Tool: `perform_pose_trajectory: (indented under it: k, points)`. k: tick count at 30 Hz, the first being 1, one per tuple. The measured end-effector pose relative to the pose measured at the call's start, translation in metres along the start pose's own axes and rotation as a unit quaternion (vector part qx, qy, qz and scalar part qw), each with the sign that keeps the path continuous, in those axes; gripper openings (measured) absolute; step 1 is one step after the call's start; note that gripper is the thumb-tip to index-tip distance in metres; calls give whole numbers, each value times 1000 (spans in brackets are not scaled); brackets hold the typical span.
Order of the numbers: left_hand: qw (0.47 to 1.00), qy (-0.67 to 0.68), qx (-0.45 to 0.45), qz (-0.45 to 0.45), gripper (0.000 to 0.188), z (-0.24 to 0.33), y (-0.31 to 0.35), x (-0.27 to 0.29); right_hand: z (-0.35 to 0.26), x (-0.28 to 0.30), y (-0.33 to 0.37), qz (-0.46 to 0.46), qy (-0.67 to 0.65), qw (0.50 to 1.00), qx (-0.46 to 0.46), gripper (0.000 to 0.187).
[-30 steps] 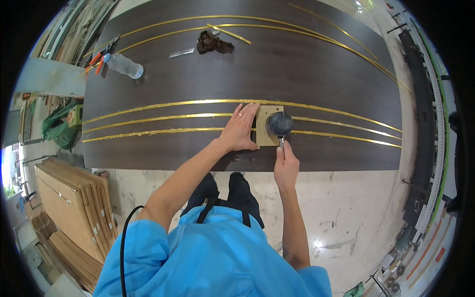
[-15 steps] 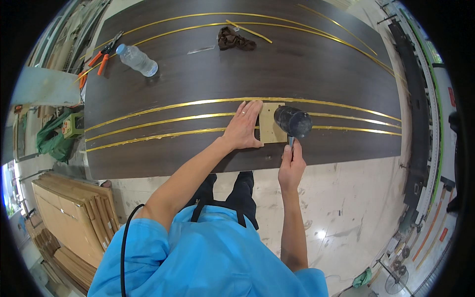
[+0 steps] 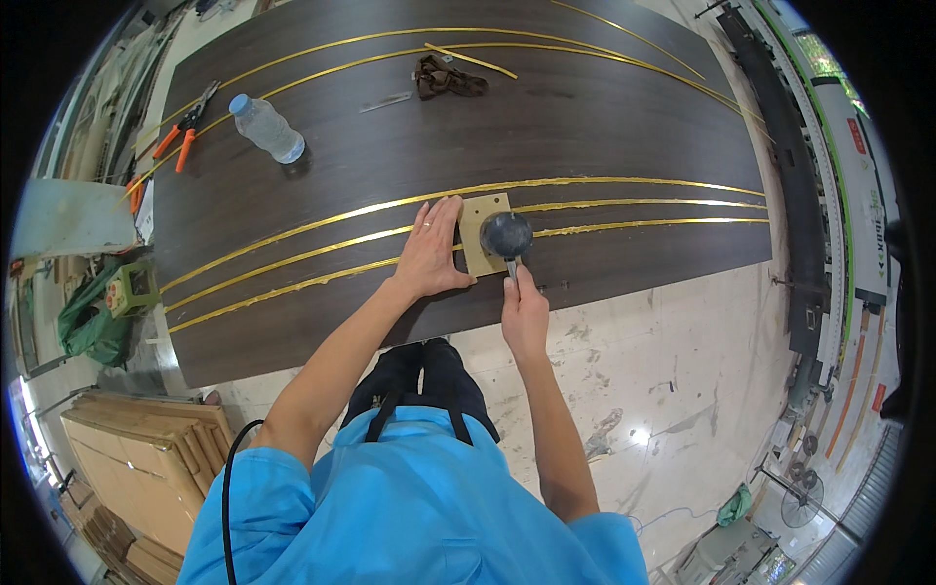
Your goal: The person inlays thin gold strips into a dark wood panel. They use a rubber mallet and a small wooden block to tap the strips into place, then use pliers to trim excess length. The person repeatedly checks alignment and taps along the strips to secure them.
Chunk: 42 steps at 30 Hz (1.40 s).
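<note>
A flat tan wooden block (image 3: 472, 232) lies across the gold strips (image 3: 322, 222) on a large dark brown panel (image 3: 341, 180). My left hand (image 3: 427, 255) holds its left side, fingers stretched along the edge and thumb near the lower corner. In my right hand (image 3: 526, 317) is the handle of a black rubber mallet (image 3: 507, 235). The mallet head is over the right part of the block; whether it touches cannot be made out. Three gold strips run left to right here, passing under the block, with ragged film along their edges.
On the panel's far side are a water bottle (image 3: 267, 129), orange-handled pliers (image 3: 187, 130), a crumpled brown cloth (image 3: 448, 77) and a loose gold strip (image 3: 472, 60). Flattened cardboard (image 3: 136, 453) leans at the lower left. A fan (image 3: 801, 500) stands at the lower right.
The view has turned and shifted. The block and both my hands have moved left along the strips. The mallet head now shows more end-on above the block.
</note>
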<state>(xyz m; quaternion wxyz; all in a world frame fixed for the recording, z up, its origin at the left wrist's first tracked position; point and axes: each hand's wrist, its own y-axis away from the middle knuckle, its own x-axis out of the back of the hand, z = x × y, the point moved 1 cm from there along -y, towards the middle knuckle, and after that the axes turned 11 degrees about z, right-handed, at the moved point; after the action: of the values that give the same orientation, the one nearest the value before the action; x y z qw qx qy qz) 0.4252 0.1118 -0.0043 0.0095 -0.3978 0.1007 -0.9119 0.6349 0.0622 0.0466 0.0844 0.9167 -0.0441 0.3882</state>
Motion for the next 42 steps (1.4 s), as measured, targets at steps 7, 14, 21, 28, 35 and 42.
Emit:
perform_pose_trajectory:
  k: [7,14,21,28,35,42]
  points:
    - [1000,-4,10,6,137,-12,11,18,-2,-12,7,92,-122,981,124,37]
    - [1000,-6,12,2,138,-16,15,25,-4,-19,11,29,-102,989,103,37]
    - [1000,-15,8,2,137,-26,27,39,-26,-25,16,3,-16,994,110,38]
    - [1000,-10,1,10,137,-53,46,67,-47,-47,46,61,-123,984,112,37]
    - [1000,-21,2,6,137,-76,67,87,-68,-65,63,16,-75,995,67,39]
    - [1000,-18,11,21,136,-94,90,119,-87,-93,74,-32,1,995,92,40]
